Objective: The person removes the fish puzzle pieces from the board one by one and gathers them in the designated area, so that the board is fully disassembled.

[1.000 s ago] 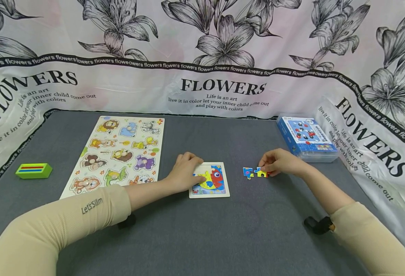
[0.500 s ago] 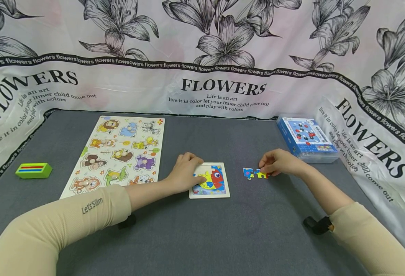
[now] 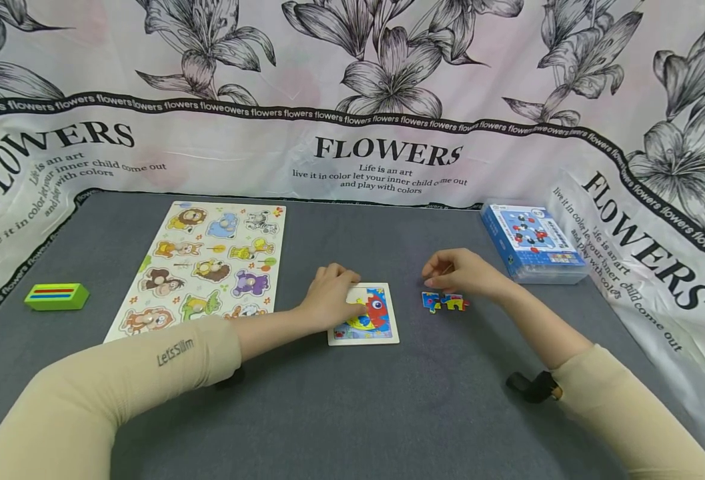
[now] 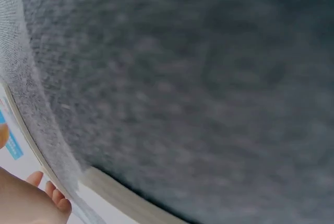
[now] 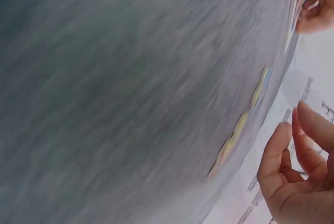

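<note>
My left hand (image 3: 330, 300) holds a small framed jigsaw puzzle (image 3: 382, 337) at its left side. The thumb rests on the picture and the other fingers bend at the far edge. A yellow and red fish shows on the puzzle, partly covered by the hand. To its right, my right hand (image 3: 463, 272) hovers just over the loose puzzle pieces (image 3: 453, 303), with curved fingers and nothing between them. The pieces lie flat side by side, blue at left and yellow at right; in the right wrist view these pieces (image 5: 241, 125) form a thin strip near my right hand (image 5: 297, 177).
A large animal puzzle board (image 3: 211, 233) lies at the left, behind the left forearm. Farther left sits a green striped block (image 3: 57, 297). The blue boxed set (image 3: 535, 240) stands at the back right, near the right hand. A printed flower curtain (image 3: 382, 160) rises behind the table.
My right hand has let go of the yellow puzzle piece and moved up and to the left above the pieces. The left hand has shifted slightly right on the puzzle.
</note>
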Tool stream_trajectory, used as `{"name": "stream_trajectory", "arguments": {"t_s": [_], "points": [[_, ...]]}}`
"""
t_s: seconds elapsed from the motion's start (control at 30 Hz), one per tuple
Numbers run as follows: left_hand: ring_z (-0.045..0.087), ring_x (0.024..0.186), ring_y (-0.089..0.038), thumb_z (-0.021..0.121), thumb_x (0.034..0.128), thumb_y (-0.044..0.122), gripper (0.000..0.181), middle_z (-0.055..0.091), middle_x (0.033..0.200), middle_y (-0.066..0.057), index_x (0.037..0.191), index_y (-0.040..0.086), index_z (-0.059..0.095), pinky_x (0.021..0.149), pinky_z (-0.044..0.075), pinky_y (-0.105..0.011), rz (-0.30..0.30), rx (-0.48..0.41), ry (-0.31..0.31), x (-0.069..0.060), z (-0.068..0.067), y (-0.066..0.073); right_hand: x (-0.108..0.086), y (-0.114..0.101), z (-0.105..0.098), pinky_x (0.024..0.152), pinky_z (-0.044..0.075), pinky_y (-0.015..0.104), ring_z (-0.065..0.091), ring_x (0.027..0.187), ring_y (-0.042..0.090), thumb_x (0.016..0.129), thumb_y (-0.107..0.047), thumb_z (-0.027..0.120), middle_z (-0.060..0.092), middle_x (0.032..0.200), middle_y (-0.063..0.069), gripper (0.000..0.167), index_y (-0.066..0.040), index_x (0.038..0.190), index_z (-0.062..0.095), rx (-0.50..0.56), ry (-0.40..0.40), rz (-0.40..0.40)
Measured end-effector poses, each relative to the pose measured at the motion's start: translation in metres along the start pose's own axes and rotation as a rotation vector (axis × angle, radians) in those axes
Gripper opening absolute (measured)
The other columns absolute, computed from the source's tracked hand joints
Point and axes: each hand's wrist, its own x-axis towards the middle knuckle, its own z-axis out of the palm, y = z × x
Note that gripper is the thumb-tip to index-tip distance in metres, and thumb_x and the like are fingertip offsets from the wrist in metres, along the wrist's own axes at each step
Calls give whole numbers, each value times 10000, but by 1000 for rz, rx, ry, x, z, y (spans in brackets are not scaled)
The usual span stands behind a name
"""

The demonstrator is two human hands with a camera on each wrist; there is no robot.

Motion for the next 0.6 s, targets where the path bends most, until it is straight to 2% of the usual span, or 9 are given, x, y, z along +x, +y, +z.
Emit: {"name": "stream_trajectory", "arguments": {"t_s": [0.23,0.6], "points": [[405,1213,-312,756,850,330,582,504,1332,-160,1328,50,578,1036,375,-474,-37,8,-8,5,6,9,16,-19,19,722,550,307,595,780,151,927,-178,679,647,940,86,200,-46,1077,667,58,-64,-56],[411,1200,-295,781,823,357,585,507,1326,-132,1305,85,592,1020,365,-468,-45,30,-4,6,6,8,33,-41,39,773,548,296,608,835,148,904,-129,696,640,935,62,182,-63,1072,672,60,-161,-110]]}}
